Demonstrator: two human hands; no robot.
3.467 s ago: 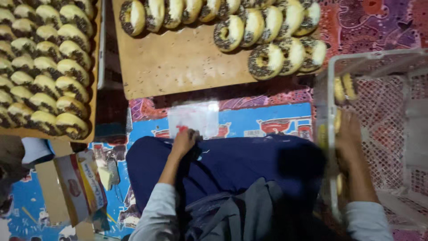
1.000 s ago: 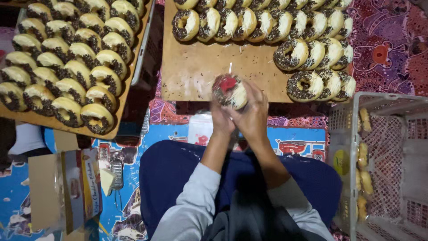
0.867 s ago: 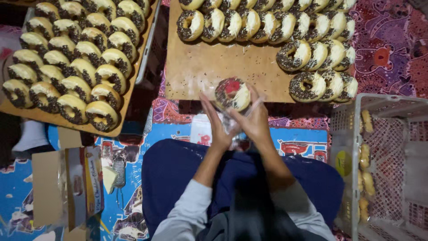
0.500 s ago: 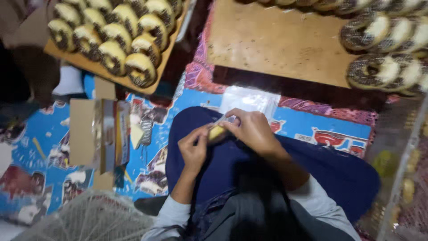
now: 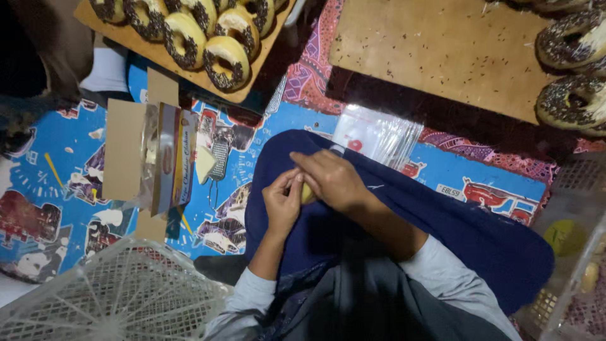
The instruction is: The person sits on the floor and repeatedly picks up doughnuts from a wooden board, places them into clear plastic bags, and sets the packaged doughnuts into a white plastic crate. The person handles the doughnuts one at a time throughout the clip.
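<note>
Head view: the person sits on the floor with both hands brought together over the lap, which is covered by dark blue cloth (image 5: 404, 221). The left hand (image 5: 282, 203) has its fingers curled and pressed toward the right hand (image 5: 331, 180); between them both hands pinch a small yellowish item (image 5: 307, 192), probably a doughnut in a clear wrapper, though most of it is hidden by the fingers and its exact kind cannot be confirmed. Holding it low against the lap appears to steady it while the fingertips work at its edge. A stack of clear plastic bags (image 5: 377, 134) lies on the floor mat (image 5: 57, 158) just beyond the knees, within short reach of either hand. Ahead to the left, a wooden board (image 5: 189, 72) carries chocolate-sprinkled ring doughnuts (image 5: 225, 61) set in close overlapping rows, which saves board space. A second wooden board (image 5: 435, 53) ahead to the right is mostly bare, dotted with loose sprinkles, with more sprinkled doughnuts (image 5: 571, 101) at its right edge. An open cardboard box (image 5: 151, 158) lies to the left, a white mesh basket (image 5: 120, 297) sits at lower left, and a second mesh basket (image 5: 574, 189) stands at the right edge.
</note>
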